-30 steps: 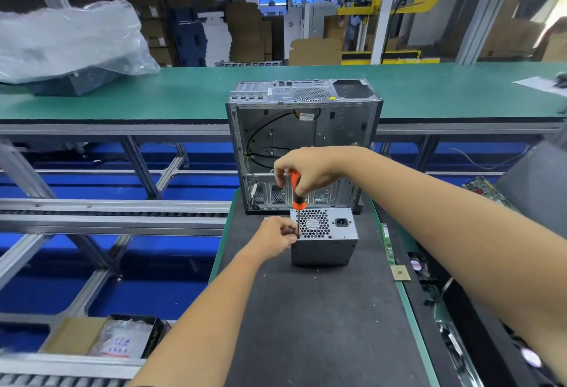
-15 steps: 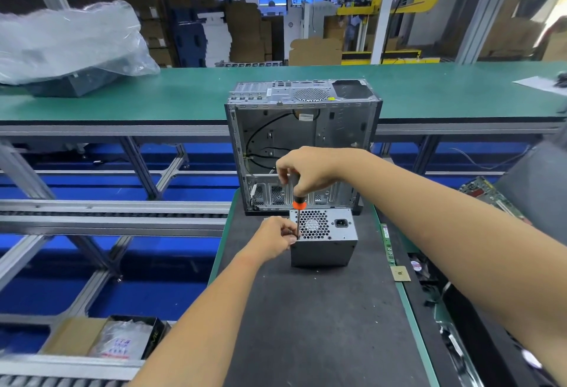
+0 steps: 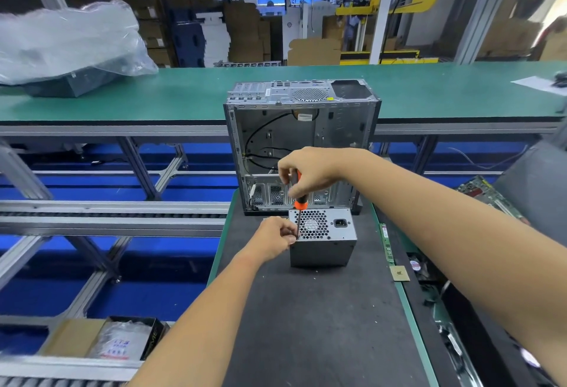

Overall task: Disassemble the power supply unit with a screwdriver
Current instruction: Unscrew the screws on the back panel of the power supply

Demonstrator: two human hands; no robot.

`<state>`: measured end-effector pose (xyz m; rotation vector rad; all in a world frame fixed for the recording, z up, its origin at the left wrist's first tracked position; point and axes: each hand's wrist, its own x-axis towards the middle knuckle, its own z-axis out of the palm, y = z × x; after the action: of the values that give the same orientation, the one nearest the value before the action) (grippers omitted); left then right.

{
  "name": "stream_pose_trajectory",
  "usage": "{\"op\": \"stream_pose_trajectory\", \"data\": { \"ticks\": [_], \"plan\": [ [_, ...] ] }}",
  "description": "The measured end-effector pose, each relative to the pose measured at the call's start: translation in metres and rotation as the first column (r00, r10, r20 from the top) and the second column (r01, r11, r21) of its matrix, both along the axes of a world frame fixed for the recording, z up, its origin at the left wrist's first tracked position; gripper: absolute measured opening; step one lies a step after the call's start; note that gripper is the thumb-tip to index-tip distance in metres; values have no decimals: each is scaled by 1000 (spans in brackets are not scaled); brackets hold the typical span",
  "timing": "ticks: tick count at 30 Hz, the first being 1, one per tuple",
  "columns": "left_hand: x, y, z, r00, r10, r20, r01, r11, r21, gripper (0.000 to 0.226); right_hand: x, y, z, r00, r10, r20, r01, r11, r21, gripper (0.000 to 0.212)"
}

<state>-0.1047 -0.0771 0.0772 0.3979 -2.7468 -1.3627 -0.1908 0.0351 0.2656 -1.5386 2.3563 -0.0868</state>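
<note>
At frame centre I saw my left hand [image 3: 274, 237] pinching the upright screwdriver [image 3: 298, 206] shaft against the grey power supply unit [image 3: 325, 241] on the dark mat [image 3: 306, 325], while my right hand [image 3: 310, 171] gripped its orange handle above.

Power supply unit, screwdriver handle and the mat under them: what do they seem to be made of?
Power supply unit: looks like bare sheet metal, dull grey, with a punched hexagonal fan grille. Screwdriver: the handle is glossy orange and black, probably moulded plastic; the thin shaft looks like dark steel. Mat: matte dark grey and speckled, likely rubber or foam, though the view leaves that open.
</note>
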Motion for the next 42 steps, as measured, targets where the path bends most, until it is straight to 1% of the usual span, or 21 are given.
{"op": "stream_pose_trajectory", "data": {
  "ticks": [3,5,7,10,11,13,15,16,18,19,22,24,25,26,27,29,31,33,35,38,42],
  "plan": [
    [1,1,0,1000,4,3,-4,1000,10,22,1,0,1,992,-100,-81,106,992,70,34],
    [1,1,1,1000,3,3,-3,1000,9,22,0,0,1,990,-66,-125,74,995,61,26],
    [1,1,1,1000,-8,-3,8,1000,0,22,-1,1,1,997,4,-78,0,999,44,13],
    [3,1,2,1000,-17,-11,17,1000,-5,24,4,4,6,999,41,23,-42,998,42,30],
    [3,0,2,1000,-22,-13,22,1000,-6,24,5,5,7,999,35,31,-36,998,42,33],
    [3,-1,0,999,-37,-13,37,999,-7,25,6,5,4,1000,6,-6,-6,998,59,27],
    [3,-2,-1,999,-51,-12,51,999,-7,23,8,4,1,998,-55,-36,58,994,90,12],
    [3,-3,-2,998,-60,-15,60,998,-13,21,9,2,0,995,-81,-61,87,991,104,15],
    [4,-4,-3,997,-73,-20,73,997,-33,16,10,-2,1,987,-114,-115,127,985,114,33],
    [4,-4,-3,997,-70,-25,69,997,-36,17,9,-3,0,986,-121,-117,133,986,99,35],
    [4,-3,-5,998,-35,-43,34,999,-21,23,7,-3,-1,991,-71,-111,77,996,48,21],
    [5,-1,-6,999,-30,-45,30,999,-22,20,6,1,1,995,-4,-98,7,999,40,10],
    [4,-1,-6,998,-28,-47,28,999,-20,20,6,3,3,996,30,-87,-27,999,39,9],
    [4,-1,-6,998,-24,-50,23,1000,-19,20,6,4,4,996,53,-69,-50,998,45,16],
    [3,-1,-6,998,-20,-52,18,999,-29,20,7,5,3,997,64,-43,-62,997,42,22],
    [2,-1,-5,998,-20,-56,15,996,-91,14,9,6,1,997,64,-32,-63,998,19,25],
    [2,0,-3,998,-32,-57,22,985,-169,9,10,6,-3,996,38,-80,-38,999,0,20],
    [1,0,-2,997,-46,-56,31,971,-237,9,10,6,-5,988,-24,-154,30,999,36,15],
    [-1,2,-1,997,-37,-60,18,959,-283,8,7,5,-6,970,-72,-230,97,991,97,21],
    [-4,5,1,998,-31,-50,13,948,-318,9,5,7,-3,980,-57,-188,87,984,155,21],
    [-5,9,4,998,-49,-33,32,924,-381,10,3,16,3,988,-36,-148,56,989,135,14]
  ]
}}
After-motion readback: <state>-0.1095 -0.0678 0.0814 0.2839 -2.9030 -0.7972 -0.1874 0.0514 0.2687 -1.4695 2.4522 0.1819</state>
